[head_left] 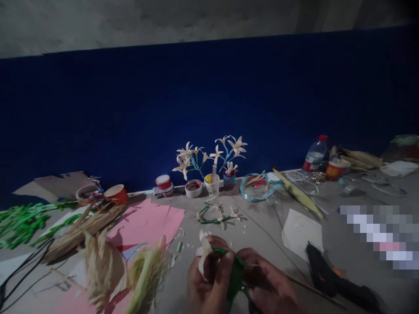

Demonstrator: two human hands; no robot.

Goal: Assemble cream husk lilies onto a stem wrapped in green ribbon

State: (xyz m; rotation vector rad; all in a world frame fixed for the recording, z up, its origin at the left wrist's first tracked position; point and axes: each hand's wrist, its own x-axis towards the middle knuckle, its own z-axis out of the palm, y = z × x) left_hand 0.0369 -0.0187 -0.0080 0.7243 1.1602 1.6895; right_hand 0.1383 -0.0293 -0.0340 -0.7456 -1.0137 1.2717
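Observation:
Low in the middle of the head view, my left hand (209,283) is closed around a cream-white handmade flower (205,257). Its stem is wrapped in green. A strip of green tape (237,274) hangs from the stem between my hands. My right hand (268,279) is closed beside it, with fingertips pinched at the strip's edge. Something dark and partly shiny shows under the right hand, too hidden to name. A thin stick (314,290) reaches rightward from beside that hand. Beyond my hands lies a small green-wrapped ring with pale flowers (218,218).
A black glue gun (340,279) lies at right, near a white sheet (303,231). Pink paper (147,222), corn husks (104,266) and green pipe cleaners (26,222) cover the left. Finished flowers (196,159), cups, blue ribbon (244,192) and a bottle (316,155) line the back.

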